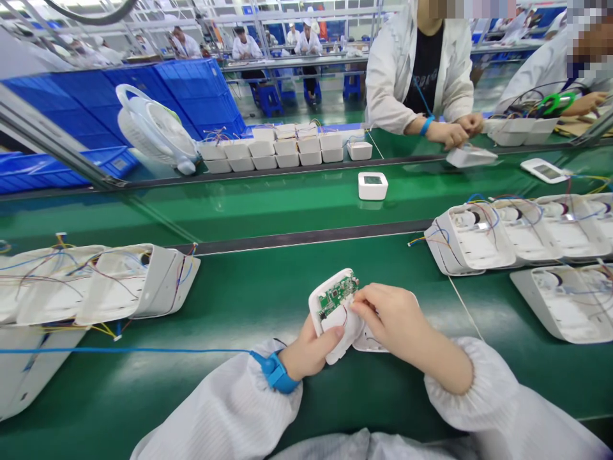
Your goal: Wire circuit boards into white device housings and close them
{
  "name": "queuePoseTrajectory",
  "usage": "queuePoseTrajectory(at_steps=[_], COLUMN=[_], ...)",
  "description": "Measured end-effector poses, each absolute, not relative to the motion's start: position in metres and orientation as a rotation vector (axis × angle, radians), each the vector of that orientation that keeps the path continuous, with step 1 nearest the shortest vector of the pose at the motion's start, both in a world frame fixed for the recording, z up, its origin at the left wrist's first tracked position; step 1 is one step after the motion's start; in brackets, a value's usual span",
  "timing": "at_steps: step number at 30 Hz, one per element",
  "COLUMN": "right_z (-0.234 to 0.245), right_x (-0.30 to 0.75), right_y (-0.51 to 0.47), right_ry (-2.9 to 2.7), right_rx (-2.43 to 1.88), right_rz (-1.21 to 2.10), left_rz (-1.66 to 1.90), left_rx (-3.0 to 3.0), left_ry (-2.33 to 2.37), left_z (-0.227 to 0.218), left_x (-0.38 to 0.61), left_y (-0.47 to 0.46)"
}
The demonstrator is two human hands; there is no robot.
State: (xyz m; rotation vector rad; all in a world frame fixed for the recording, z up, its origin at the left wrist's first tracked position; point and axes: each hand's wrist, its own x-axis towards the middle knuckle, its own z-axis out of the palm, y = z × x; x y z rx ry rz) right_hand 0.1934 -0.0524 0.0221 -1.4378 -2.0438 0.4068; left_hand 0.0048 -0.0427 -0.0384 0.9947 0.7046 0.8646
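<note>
My left hand (311,348) grips a small white plastic housing (335,313) with a green circuit board (338,295) set into its open face. The thumb lies across the housing's lower edge. My right hand (393,319) is closed over the housing's right side, fingertips pinched at the board's edge where thin wires run. A second white shell part (368,342) lies on the green mat under my right hand. A blue wrist strap (278,374) with a blue cord is on my left wrist.
Rows of open white housings with coloured wires lie at left (119,281) and right (502,233). A finished white unit (372,185) sits on the green conveyor. A white fan (158,131) and stacked white shells (287,150) stand behind. A person's hands (454,131) work opposite.
</note>
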Motion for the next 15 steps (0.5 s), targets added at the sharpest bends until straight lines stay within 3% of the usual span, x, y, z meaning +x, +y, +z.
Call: queuePoseTrajectory(at_steps=[15], right_z=[0.0241], right_x=[0.1904], right_y=[-0.0553], right_ry=[-2.011], right_rx=[-1.501], right_rz=[0.437], left_rz=[0.833], left_rx=[1.117], left_ry=[0.747], left_z=[-0.0334], left_x=[0.0070], left_y=[-0.0447])
